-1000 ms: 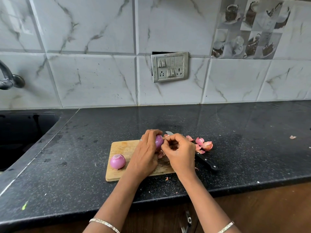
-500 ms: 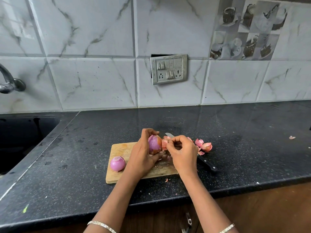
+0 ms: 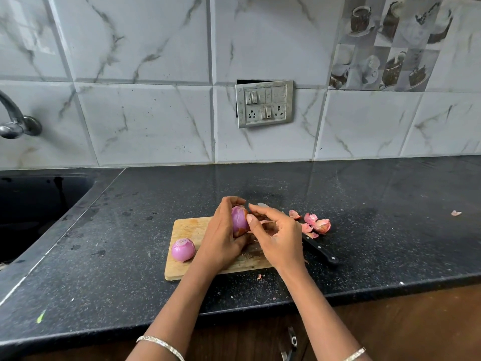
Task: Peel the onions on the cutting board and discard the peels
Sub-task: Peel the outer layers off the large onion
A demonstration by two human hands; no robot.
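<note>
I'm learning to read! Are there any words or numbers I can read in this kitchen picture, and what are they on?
None: no words or numbers can be read here.
Switch plate: only switches and sockets, no readable marks.
Picture tile: cups and cakes, no text.
Knife, cutting board: no label visible.

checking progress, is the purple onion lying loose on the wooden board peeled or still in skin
Peeled: the loose purple onion on the wooden cutting board shows smooth glossy flesh, no papery skin visible.
</note>
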